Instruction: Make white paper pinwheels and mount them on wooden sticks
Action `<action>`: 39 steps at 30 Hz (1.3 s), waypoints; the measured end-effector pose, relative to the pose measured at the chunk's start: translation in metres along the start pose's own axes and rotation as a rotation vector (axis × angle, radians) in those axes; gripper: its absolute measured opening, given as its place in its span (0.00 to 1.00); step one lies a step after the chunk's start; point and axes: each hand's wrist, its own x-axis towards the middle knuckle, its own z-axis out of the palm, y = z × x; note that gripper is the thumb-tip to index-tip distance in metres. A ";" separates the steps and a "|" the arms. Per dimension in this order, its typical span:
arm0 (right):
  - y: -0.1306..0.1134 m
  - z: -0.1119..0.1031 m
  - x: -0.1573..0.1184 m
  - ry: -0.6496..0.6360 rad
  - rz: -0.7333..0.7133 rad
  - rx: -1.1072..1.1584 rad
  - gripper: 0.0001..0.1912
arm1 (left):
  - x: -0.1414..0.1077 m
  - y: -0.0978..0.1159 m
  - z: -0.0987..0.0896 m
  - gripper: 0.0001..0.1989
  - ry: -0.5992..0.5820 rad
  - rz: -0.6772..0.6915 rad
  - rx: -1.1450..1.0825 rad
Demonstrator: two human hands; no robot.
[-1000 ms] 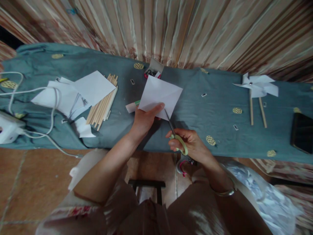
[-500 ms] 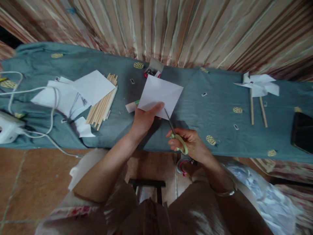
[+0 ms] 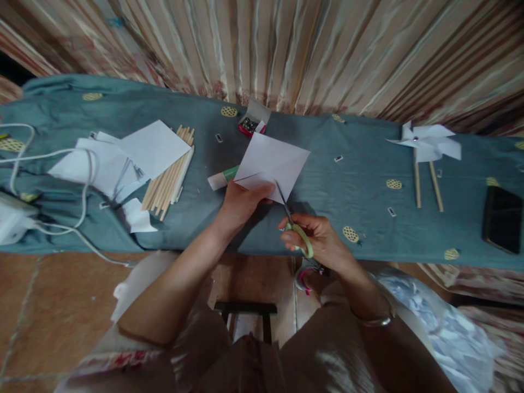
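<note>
My left hand pinches a white square of paper near its lower left edge, thumb on top and fingers underneath. Faint creases run across the sheet. My right hand is closed round the pale green handles of a pair of scissors. The blades reach over the lower right part of the paper, their tips close to my left thumb. Just left of the paper lies a green and white tube, partly covered by it. Behind the paper stands a small open red box of little metal pieces.
On the left lie white paper sheets, a bundle of wooden sticks, white cables and a white power strip. A paper pinwheel with sticks and a black phone lie right, on the green cloth.
The paper has turned slightly and shifted a little right and down in my left hand. More of the red box and the green tube now shows. The scissors stay at the same edge.
</note>
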 end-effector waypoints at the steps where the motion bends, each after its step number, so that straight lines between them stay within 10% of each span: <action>1: 0.000 0.000 0.000 0.005 -0.005 -0.007 0.25 | 0.000 -0.001 0.000 0.07 -0.005 -0.003 0.006; 39: -0.004 0.001 0.001 0.044 -0.009 -0.013 0.27 | -0.005 -0.001 0.003 0.09 -0.015 -0.057 -0.001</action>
